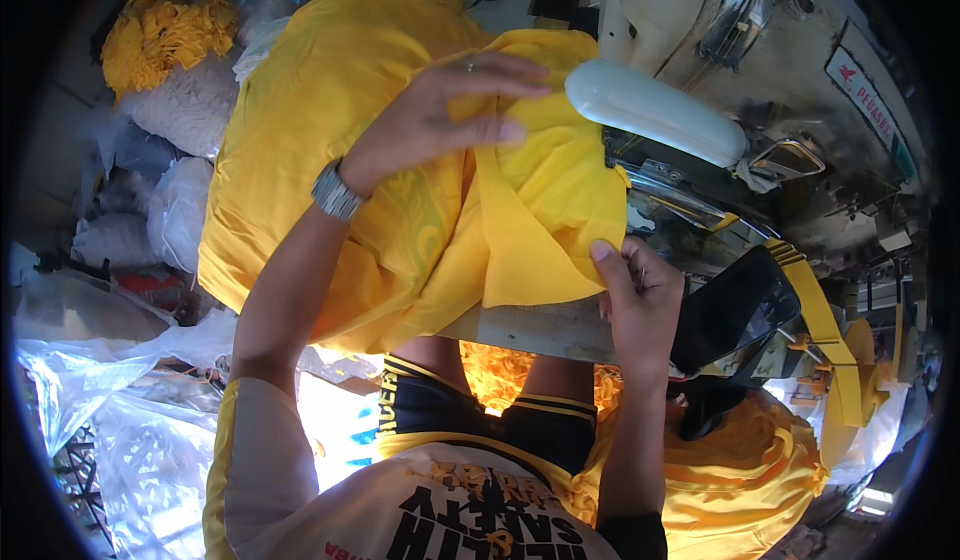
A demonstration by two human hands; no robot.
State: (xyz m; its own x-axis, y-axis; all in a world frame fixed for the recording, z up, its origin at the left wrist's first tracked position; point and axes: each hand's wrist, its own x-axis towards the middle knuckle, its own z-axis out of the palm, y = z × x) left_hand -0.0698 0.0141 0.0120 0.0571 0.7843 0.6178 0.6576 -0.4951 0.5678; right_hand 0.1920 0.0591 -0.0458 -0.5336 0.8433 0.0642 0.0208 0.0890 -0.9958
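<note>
Yellow fabric (330, 160) is heaped in front of me, and one folded part (530, 250) spreads toward an industrial sewing machine (680, 30) on the right. My left hand (450, 110), with a metal watch on its wrist, is over the upper part of this fabric. Its fingers are stretched out and apart, holding nothing. At the cloth's lower right corner, my right hand (640, 285) pinches the edge between thumb and curled fingers. Just above that corner, the fabric reaches the machine's metal work area (665, 185), where the needle cannot be made out.
A pale rounded cylinder (655, 110) juts out over the work area. Beside my right wrist stands a dark phone-like screen (740, 305), with a yellow strip (815, 295) hanging past it. Plastic bags (150, 460) crowd the left; more yellow cloth (720, 470) is piled lower right.
</note>
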